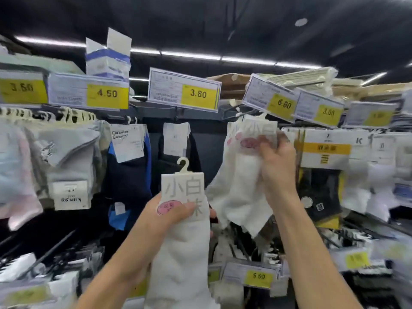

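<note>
L hand's (165, 216) clutching sock pack (185, 253), your R hand's (278, 170) pinching hung pack (238, 181); tugging hard's risking tearing it.

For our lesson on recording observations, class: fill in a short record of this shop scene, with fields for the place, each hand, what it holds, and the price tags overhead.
Place: shop rack of hanging socks
Left hand: holds a white sock pack by its card
Hook: free, on no peg
Right hand: grips a second white sock pack up at the rack
Tag above right hand: 6.00 tag
Tag at centre: 3.80 tag
Unclear: whether the second pack hangs on a peg; that part is blurred
</note>
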The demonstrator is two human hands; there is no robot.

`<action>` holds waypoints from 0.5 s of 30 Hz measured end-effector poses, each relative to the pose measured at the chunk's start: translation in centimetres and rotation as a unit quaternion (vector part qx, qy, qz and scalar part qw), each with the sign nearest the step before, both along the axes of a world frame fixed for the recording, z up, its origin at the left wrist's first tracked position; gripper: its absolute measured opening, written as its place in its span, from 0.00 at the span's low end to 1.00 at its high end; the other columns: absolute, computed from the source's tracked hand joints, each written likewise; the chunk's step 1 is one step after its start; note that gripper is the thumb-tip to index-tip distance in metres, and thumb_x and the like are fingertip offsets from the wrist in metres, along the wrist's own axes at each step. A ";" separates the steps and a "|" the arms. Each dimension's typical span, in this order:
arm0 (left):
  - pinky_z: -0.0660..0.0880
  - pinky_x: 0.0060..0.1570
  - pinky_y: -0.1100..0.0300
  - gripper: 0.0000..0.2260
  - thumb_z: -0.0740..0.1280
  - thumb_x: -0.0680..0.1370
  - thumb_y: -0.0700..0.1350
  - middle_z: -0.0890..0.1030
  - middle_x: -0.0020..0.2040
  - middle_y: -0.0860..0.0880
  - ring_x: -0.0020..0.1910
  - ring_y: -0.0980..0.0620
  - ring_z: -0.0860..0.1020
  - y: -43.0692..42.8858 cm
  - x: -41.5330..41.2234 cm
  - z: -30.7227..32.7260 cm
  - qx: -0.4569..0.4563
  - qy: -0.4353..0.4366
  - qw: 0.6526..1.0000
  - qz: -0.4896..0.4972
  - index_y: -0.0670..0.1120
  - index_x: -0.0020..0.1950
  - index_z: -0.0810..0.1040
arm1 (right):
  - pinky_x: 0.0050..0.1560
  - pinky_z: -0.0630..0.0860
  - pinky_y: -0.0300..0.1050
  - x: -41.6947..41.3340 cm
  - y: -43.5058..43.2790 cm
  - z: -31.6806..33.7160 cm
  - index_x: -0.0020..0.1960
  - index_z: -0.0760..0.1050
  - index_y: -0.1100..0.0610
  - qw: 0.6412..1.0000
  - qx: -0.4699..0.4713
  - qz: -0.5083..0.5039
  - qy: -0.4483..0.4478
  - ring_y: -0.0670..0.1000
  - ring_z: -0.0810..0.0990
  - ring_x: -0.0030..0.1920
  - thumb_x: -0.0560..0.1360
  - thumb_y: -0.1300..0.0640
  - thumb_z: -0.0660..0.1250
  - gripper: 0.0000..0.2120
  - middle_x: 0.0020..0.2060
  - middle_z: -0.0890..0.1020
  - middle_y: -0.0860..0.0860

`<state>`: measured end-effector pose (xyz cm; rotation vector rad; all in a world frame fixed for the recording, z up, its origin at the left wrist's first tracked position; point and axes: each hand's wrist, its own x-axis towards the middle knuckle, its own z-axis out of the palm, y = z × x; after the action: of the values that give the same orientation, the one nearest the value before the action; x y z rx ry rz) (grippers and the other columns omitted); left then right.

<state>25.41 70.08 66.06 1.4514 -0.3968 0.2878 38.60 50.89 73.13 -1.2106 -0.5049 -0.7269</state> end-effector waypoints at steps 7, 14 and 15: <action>0.80 0.52 0.51 0.17 0.72 0.71 0.53 0.85 0.54 0.41 0.51 0.43 0.84 -1.3 2.5 -0.2 0.012 0.003 1.000 -0.006 0.47 0.56 0.82 | 0.44 0.79 0.36 2.8 -0.3 0.9 0.61 0.77 0.55 0.994 -0.105 -0.021 -0.030 0.45 0.84 0.46 0.81 0.62 0.62 0.11 0.48 0.85 0.50; 0.80 0.43 0.61 0.09 0.71 0.73 0.47 0.86 0.52 0.43 0.48 0.47 0.85 -3.0 3.4 0.1 -0.007 -0.015 1.000 -0.024 0.50 0.52 0.83 | 0.44 0.74 0.25 4.6 -1.4 1.6 0.75 0.65 0.57 0.966 -0.249 -0.055 -0.043 0.33 0.79 0.47 0.81 0.59 0.63 0.22 0.55 0.79 0.48; 0.80 0.44 0.60 0.09 0.71 0.73 0.48 0.86 0.52 0.43 0.49 0.47 0.85 -3.3 3.6 0.2 -0.008 -0.019 1.000 -0.021 0.50 0.53 0.83 | 0.43 0.73 0.24 4.6 -1.3 1.7 0.74 0.66 0.56 0.962 -0.260 -0.072 -0.041 0.34 0.78 0.47 0.81 0.58 0.63 0.22 0.55 0.78 0.47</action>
<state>29.05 66.78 66.28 1.4221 -0.4540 0.2853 43.16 49.57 74.87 -1.7270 -0.7084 -0.7968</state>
